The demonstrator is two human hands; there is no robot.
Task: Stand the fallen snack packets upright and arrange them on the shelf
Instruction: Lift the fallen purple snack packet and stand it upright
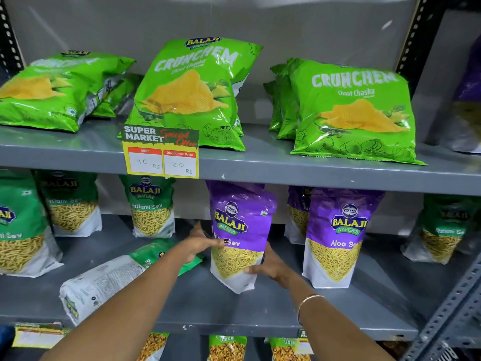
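Note:
A purple Aloo Sev packet [239, 225] stands upright on the middle shelf [273, 308], slightly tilted. My left hand [201, 243] grips its left side and my right hand [270, 267] holds its lower right edge. Left of it, a green Ratlami Sev packet [109, 277] lies fallen on its face, back side up, partly under my left forearm. Another purple Aloo Sev packet [338, 238] stands upright to the right. Green Ratlami Sev packets [152, 207] stand further back and to the left.
On the upper shelf [260, 165] green Crunchem chip bags [354, 113] stand or lean; those at the left [57, 89] lie tipped over. A price tag [161, 155] hangs from that shelf's edge. A perforated metal upright [447, 308] rises at the right. More packets sit below.

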